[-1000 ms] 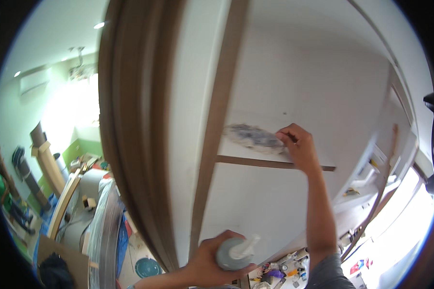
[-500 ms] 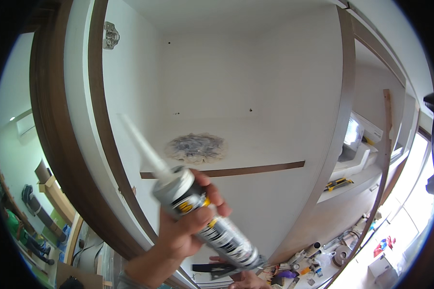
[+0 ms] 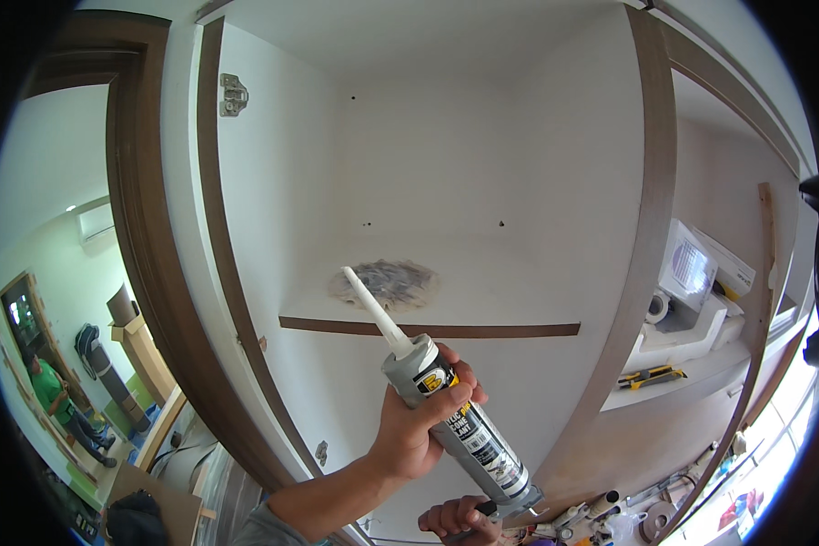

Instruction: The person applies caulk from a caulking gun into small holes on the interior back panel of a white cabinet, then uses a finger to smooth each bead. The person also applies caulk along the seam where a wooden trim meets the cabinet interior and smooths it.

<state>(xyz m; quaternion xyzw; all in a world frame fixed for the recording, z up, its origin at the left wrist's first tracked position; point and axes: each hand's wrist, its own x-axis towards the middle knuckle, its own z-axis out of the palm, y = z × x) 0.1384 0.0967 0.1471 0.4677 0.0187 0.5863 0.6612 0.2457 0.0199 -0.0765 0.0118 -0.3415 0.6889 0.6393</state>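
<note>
A sealant cartridge with a long white nozzle tilts up and to the left in front of the cabinet. My left hand wraps round its upper body, thumb across the front. Grey metal, seemingly a caulking gun frame, shows at its lower end. There my right hand closes on a dark handle, partly cut off by the lower edge. Behind the nozzle tip, a rough grey patch with a beige rim marks the cabinet's inner bottom. The tip appears in front of this patch; contact cannot be judged.
A brown strip edges the white cabinet, with a metal hinge at upper left. On the right shelf lie yellow-black utility knives near white boxes. Tools and tape rolls crowd the lower right. A person in green stands beyond the left doorway.
The cartridge and my left hand have moved right, and the nozzle tip now shows against the rough patch. My right hand is seen more fully round the handle. The whole view has shifted.
</note>
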